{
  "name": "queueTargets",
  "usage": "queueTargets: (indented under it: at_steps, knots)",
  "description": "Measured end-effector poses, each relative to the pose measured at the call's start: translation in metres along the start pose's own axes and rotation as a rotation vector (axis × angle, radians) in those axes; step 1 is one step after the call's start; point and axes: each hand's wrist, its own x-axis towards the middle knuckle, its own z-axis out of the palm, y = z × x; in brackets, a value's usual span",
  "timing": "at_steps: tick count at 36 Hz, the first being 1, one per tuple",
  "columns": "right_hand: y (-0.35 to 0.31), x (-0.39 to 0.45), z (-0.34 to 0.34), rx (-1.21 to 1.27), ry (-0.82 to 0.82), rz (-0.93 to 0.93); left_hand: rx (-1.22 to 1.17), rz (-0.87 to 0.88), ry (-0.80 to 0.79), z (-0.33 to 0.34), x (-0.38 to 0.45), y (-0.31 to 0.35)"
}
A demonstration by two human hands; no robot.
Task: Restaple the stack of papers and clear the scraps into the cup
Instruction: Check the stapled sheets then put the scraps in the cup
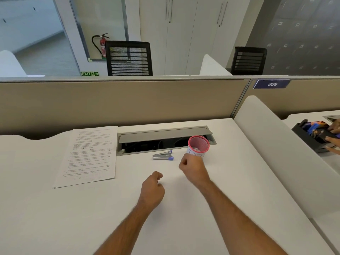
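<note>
A stack of printed papers (90, 155) lies flat at the left of the white desk (92, 218). A small silver stapler with blue ends (163, 155) rests in front of the cable tray. To its right stands a pink mesh cup (198, 146) with pale scraps inside. My right hand (193, 167) hovers just in front of the cup, fingers curled closed; whether it holds anything is hidden. My left hand (152, 188) sits lower at the desk's middle, its fingers loosely curled with nothing visible in them.
An open grey cable tray (163, 134) runs along the back of the desk. A tan partition (119, 102) rises behind it, and a white divider (276, 144) bounds the right side. Beyond the divider, another person's hands (333, 137) touch a black organiser (311, 133).
</note>
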Motion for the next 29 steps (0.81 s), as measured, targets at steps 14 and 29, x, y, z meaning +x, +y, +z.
queueTargets:
  at_steps: [14, 29]
  knots:
    - [0.015, 0.075, -0.071, -0.002, 0.233, -0.015, 0.008, -0.017, 0.001, 0.002, 0.007, -0.005]
    - [0.022, 0.094, -0.062, -0.139, 0.210, 0.004, -0.035, -0.014, 0.060, -0.008, 0.023, -0.007]
